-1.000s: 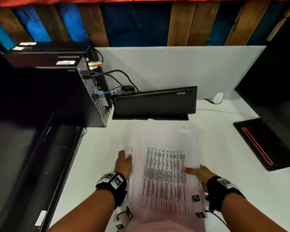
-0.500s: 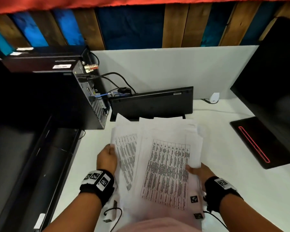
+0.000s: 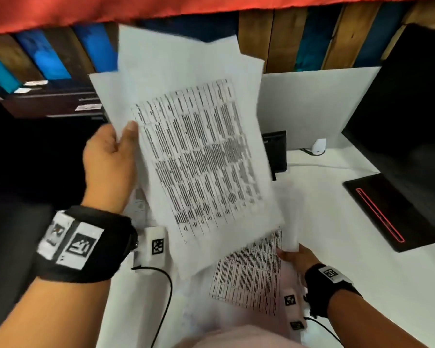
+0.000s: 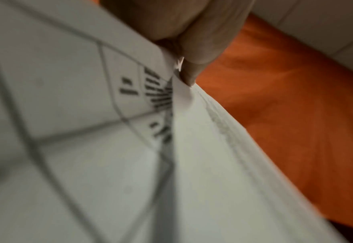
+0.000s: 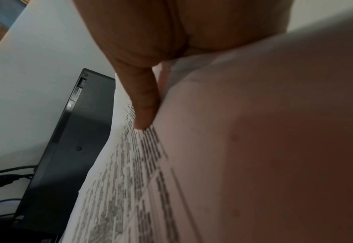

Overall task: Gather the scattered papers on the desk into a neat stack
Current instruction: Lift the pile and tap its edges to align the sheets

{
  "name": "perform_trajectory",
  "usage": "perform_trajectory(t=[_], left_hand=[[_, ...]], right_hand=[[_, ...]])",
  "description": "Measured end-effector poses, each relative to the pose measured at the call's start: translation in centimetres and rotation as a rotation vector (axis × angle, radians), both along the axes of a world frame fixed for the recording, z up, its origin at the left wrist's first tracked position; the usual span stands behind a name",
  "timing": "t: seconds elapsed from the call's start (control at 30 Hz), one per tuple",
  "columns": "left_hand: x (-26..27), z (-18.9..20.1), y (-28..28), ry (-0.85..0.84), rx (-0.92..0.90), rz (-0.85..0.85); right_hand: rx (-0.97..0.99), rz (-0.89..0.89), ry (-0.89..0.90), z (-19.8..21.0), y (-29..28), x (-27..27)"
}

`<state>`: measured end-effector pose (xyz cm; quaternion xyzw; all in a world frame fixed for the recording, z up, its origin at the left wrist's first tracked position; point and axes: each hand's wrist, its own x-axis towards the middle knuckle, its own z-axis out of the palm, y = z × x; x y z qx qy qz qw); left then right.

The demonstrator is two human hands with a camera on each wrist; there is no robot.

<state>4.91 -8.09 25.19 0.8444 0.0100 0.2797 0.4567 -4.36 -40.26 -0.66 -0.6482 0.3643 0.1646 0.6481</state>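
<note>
Pinching a fanned bundle of papers (image 3: 199, 151) in our left hand (image 3: 108, 167), above the desk (image 3: 362, 285); our right hand (image 3: 296, 257) grips the remaining sheets (image 3: 251, 275), squaring still undone.

Fanned sheaf of papers (image 3: 199, 151) raised across centre and upper centre of the head view, above the desk (image 3: 362, 285). Left hand (image 3: 108, 167) at the sheaf's left edge, thumb on its front face. More printed sheets (image 3: 249, 277) flat on the desk at lower centre, under the sheaf's lower corner. Right hand (image 3: 298, 257) at lower right, pinching the right edge of those sheets. Keyboard (image 3: 275, 153) propped behind the sheaf, right of centre, against the partition (image 3: 312, 106). Laptop (image 3: 392, 209) on the desk at far right. Computer case (image 3: 55, 106) at upper left.
</note>
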Motion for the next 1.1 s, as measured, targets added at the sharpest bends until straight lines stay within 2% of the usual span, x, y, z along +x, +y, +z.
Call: perform_trajectory(t=[0.13,0.27,0.37,0.43,0.5,0.63,0.73,0.8,0.93,1.0,1.1], left_hand=[[1.3,-6.9,-2.0,0.301,-0.04,0.002],[0.1,-14.6,-3.4,0.558,-0.008,0.025],[-1.0,-19.2,-3.4,0.746,0.024,-0.003],[-1.5,-21.3,-3.4,0.901,0.055,-0.046],[-1.9,-22.5,-3.5,1.034,0.07,-0.101],[-3.2,-23.1,-3.8,1.131,0.231,-0.221],[-5.2,-23.2,-5.2,1.268,0.367,-0.392],[-5.6,-23.1,-6.0,1.35,0.418,-0.45],[-4.8,-22.9,-5.0,1.214,0.717,-0.366],[-4.3,-23.1,-4.2,1.208,0.674,-0.379],[-3.6,-23.4,-3.3,1.177,0.546,-0.383]], right_hand=[[0.04,-0.003,-0.044,0.8,-0.2,-0.2],[0.104,0.019,-0.025,-2.0,-1.0,0.0],[0.037,0.059,0.011,-3.4,-1.5,0.3],[-0.003,0.057,0.01,-2.1,-1.2,0.3],[-0.043,0.041,0.037,-0.5,-1.0,0.2],[0.082,-0.019,0.02,0.4,-0.7,-0.2],[0.114,0.053,-0.106,-0.7,-0.2,-0.8],[0.115,0.13,-0.113,-1.1,-0.1,-1.3],[0.186,0.237,0.001,-0.7,-0.3,-2.3],[0.156,0.214,0.028,-0.2,0.0,-2.3],[0.071,0.13,-0.034,0.9,0.6,-2.0]])
